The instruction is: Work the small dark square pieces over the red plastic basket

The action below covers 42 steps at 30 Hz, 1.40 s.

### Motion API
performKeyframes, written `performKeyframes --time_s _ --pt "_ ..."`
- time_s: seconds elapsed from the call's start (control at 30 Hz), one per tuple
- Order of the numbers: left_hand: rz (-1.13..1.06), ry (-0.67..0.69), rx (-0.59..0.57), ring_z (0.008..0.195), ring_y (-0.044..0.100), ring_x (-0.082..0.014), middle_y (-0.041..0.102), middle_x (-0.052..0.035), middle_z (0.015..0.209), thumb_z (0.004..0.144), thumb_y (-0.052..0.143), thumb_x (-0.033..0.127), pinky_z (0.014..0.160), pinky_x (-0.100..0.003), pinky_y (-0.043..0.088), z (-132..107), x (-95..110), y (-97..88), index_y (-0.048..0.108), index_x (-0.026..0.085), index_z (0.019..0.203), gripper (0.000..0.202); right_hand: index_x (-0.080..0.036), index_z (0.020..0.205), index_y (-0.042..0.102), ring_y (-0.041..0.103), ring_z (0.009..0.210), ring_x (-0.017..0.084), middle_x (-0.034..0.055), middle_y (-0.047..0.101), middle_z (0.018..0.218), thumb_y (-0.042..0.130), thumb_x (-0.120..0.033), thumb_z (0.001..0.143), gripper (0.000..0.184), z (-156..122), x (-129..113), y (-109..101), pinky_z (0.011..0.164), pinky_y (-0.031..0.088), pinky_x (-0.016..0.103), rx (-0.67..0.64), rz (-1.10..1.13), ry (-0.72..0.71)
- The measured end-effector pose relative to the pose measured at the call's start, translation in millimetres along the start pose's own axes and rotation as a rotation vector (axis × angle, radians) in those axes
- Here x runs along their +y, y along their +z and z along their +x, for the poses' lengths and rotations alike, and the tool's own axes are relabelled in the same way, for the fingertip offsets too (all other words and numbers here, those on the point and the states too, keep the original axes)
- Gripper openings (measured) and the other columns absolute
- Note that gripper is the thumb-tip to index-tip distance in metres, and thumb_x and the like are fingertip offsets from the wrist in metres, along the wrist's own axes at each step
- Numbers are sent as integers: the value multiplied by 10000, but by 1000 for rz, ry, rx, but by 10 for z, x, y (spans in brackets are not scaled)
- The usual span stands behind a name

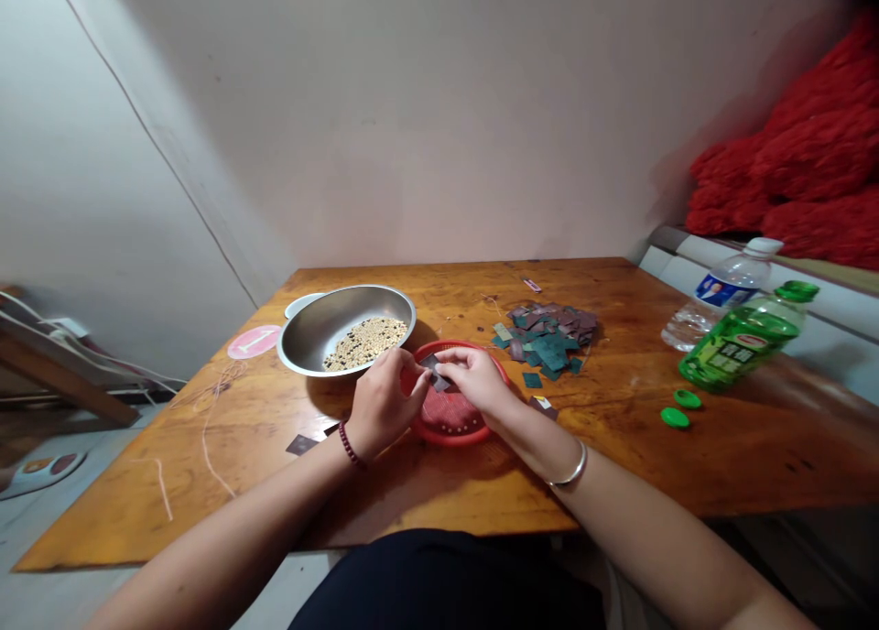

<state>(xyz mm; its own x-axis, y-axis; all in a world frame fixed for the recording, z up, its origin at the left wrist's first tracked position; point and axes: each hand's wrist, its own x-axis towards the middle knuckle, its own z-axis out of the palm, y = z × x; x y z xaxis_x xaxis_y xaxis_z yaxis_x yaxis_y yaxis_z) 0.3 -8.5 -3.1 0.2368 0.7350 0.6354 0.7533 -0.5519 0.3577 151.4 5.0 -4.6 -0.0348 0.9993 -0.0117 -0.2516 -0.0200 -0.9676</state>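
Above a red plastic basket [450,419] my two hands meet, fingers bent. A small dark square piece [439,379] is pinched between thumb and fingers of my right hand [477,383]. My left hand [385,401] is closed in a pinch right beside that piece; what its fingertips hold, if anything, is too small to tell. A steel bowl [302,332] stands tilted behind my left hand, with pale and dark beads [367,342] gathered in it. To the right of the basket lies a pile of green and brown square pieces [549,337].
Dark pieces [302,444] lie by my left wrist, another [544,407] right of the basket. A water bottle [721,296], a green drink bottle [748,337] and two green caps [675,418] are at right. Thread [206,438] and a pink round card [254,342] lie at left.
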Motion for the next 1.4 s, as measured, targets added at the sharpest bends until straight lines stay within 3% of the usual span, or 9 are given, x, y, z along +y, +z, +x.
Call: performKeyframes --time_s 0.9,1.4 --pt "-54 53 -27 563 489 -95 557 12 698 783 587 287 528 -221 386 -10 22 -18 454 191 800 165 -135 735 665 596 585 118 24 669 668 647 -186 577 167 12 13 -6 572 481 241 10 -6 14" --pt "-10 -25 13 641 539 -114 593 9 754 782 600 319 575 -230 406 14 -11 13 465 197 809 185 -127 741 664 594 571 106 36 675 685 655 -184 580 172 16 33 -18 546 464 220 -16 12 12"
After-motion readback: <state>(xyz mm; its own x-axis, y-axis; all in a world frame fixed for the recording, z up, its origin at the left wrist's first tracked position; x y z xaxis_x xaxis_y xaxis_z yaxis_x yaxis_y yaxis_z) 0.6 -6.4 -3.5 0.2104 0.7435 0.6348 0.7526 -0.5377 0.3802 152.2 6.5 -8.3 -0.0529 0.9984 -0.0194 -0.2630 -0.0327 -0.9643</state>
